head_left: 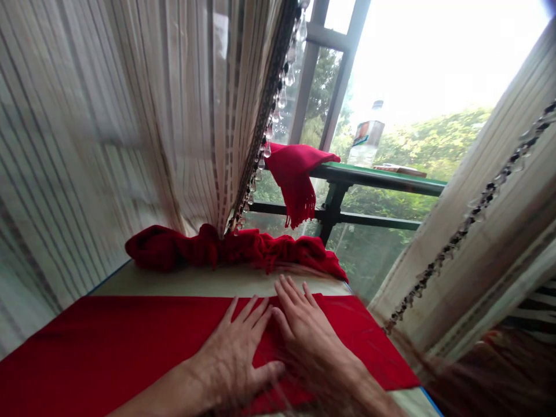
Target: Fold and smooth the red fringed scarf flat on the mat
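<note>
A flat red cloth (108, 347) lies spread across a pale table (182, 284) in front of me. My left hand (237, 353) rests palm down on the cloth, fingers stretched out and apart. My right hand (306, 330) lies flat beside it on the same cloth, fingers extended toward the cloth's far edge. The two hands almost touch. Neither hand holds anything. Behind the cloth, a bunched red scarf (234, 249) lies along the table's far edge.
A striped sheer curtain (130, 116) with a beaded edge hangs at the left, another curtain (486, 243) at the right. Beyond the window, a red fringed scarf (297, 174) drapes over a green railing (382, 179), where a plastic bottle (367, 139) stands.
</note>
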`<state>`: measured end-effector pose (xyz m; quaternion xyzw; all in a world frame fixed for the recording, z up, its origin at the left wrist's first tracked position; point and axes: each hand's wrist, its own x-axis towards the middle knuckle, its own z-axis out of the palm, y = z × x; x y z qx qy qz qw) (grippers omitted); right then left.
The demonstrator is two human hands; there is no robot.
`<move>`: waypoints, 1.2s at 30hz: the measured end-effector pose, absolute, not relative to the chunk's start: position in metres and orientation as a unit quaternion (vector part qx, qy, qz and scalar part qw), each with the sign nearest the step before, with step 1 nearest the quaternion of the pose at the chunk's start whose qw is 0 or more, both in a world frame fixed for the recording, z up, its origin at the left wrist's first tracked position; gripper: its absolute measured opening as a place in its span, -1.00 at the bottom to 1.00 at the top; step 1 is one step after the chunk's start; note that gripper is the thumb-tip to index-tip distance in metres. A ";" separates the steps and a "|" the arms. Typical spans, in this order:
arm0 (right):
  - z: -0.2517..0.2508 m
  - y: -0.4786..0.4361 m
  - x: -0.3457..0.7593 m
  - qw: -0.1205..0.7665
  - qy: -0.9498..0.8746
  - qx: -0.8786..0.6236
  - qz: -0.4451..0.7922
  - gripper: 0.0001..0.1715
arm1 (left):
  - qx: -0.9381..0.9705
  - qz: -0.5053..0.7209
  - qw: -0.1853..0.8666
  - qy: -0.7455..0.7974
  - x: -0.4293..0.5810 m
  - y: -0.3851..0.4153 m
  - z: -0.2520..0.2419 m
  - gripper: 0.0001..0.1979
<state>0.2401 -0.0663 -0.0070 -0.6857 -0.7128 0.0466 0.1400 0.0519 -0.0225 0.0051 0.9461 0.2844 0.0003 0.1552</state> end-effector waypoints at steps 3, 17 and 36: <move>-0.015 -0.066 0.224 0.140 -0.723 -0.673 0.071 -0.28 | 0.951 0.044 0.153 0.265 0.049 -0.020 -0.004 -0.08; -0.030 -0.065 0.223 0.096 -0.721 -0.683 0.061 -0.23 | 0.882 0.072 0.062 0.461 -0.129 0.033 -0.027 -0.30; -0.051 -0.055 0.233 0.073 -0.724 -0.682 0.066 -0.23 | 0.896 0.078 0.118 0.421 -0.054 -0.024 0.004 -0.29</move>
